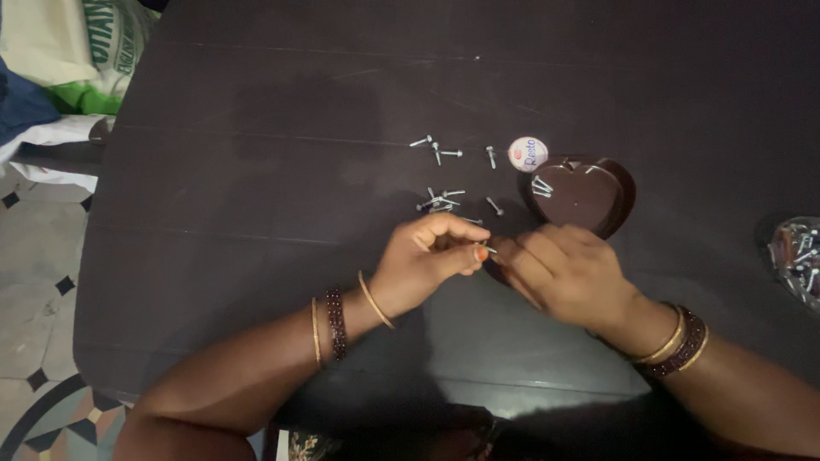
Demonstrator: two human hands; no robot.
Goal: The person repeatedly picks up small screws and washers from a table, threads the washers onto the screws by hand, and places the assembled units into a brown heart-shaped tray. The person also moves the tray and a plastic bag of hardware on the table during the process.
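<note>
Nearest to you, at the lower edge of the dark surface (256, 128), your two forearms come in from either side, each with bangles at the wrist. Your left hand (424, 263) is curled, its fingers (453, 230) bent round toward the thumb and pinched on a small screw (487, 248) whose tip just shows between your hands; the orange-tipped nail sits right at it. Your right hand (565, 271) meets it from the other side, fingers drawn together and touching the left fingertips, but it is blurred and you cannot tell whether it also grips the screw or only steadies it.

Just beyond your right knuckles lies a brown heart-shaped tray (589, 198), flat on the surface, with a few screws resting in its upper left corner. To the left of the tray, a loose cluster of screws (440, 201) lies just past your left fingers, and farther on a second scatter of screws (446, 150) spreads in a row. Beside that row, touching the tray's upper edge, is a small round white cap (528, 154).

At the far right edge sits a clear bag of screws (799, 254), well apart from your hands.
</note>
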